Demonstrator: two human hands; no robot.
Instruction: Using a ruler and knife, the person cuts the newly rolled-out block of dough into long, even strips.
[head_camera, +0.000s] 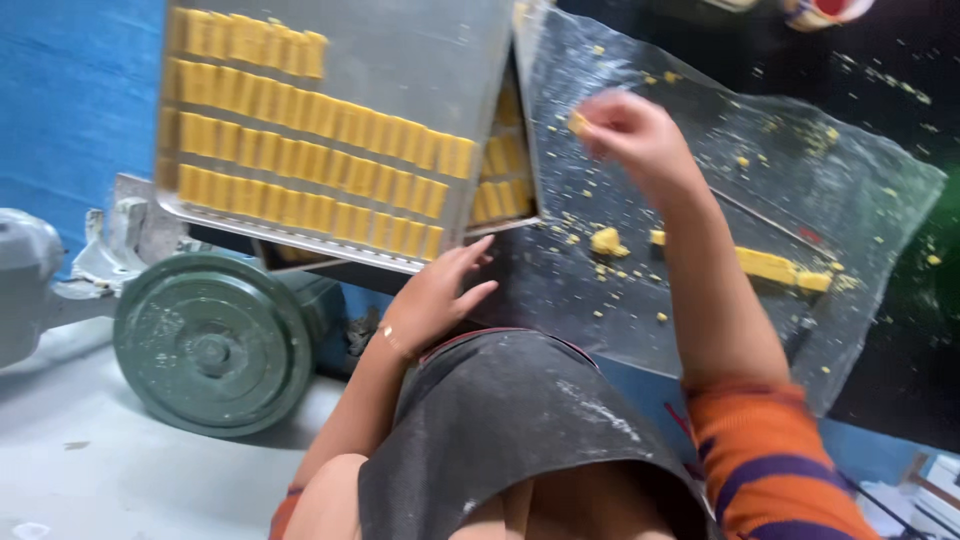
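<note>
A metal tray (430, 60) holds several rows of small yellow rectangular pieces (300, 110). My left hand (435, 295) rests with fingers spread against the tray's near edge and holds nothing. My right hand (625, 130) is raised over a clear plastic sheet (800, 180), pinching a small yellow piece (577, 123) between the fingertips. On the sheet lie a yellow lump (606, 241), a short row of yellow pieces (770, 266) and scattered crumbs. My sleeve is orange with purple stripes.
A green metal wheel (210, 345) of a grey machine sits below the tray at the left. A blue wall is behind. A dark apron (510, 420) covers my lap. A second tray of yellow pieces (505, 170) lies partly under the first.
</note>
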